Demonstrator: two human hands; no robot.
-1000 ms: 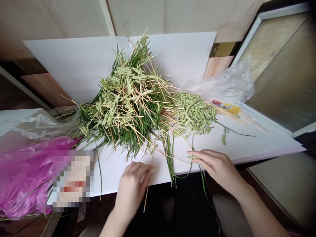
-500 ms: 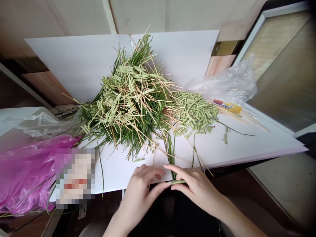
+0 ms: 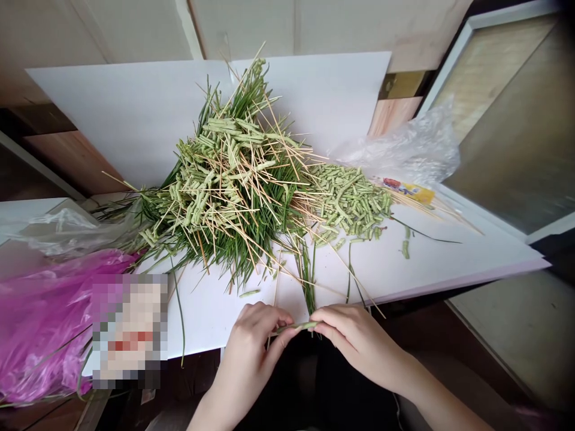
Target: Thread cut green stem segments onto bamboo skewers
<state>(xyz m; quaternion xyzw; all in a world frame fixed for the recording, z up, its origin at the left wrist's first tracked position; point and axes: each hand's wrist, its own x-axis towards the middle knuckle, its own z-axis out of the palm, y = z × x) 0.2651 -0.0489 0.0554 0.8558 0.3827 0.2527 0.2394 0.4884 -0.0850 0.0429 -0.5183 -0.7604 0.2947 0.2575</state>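
Note:
Between my two hands, over the table's front edge, a thin green bean (image 3: pixel 306 326) is stretched out sideways. My left hand (image 3: pixel 256 338) pinches its left end between thumb and fingers. The other end sits in the closed fingertips of my right hand (image 3: pixel 354 332). A thin wooden skewer (image 3: pixel 277 278) runs down behind my left fingers; I cannot tell if they touch it. Just beyond, long dark green leaves (image 3: pixel 306 275) lie on the white table. Behind them rises a big pile of bean skewers (image 3: pixel 224 185) on green leaves, with loose cut bean pieces (image 3: pixel 354 200) to its right.
At left lie a pink plastic bag (image 3: pixel 54 323), a clear plastic bag (image 3: pixel 67 230) and a blurred-out patch. Another clear bag (image 3: pixel 404 143) and bare skewers (image 3: pixel 453 215) are at back right. A white board (image 3: pixel 126 108) leans against the wall.
My left fingers have closed onto the bean, which has shifted left and up slightly. My right index finger has come down to the bean. The view has shifted a little.

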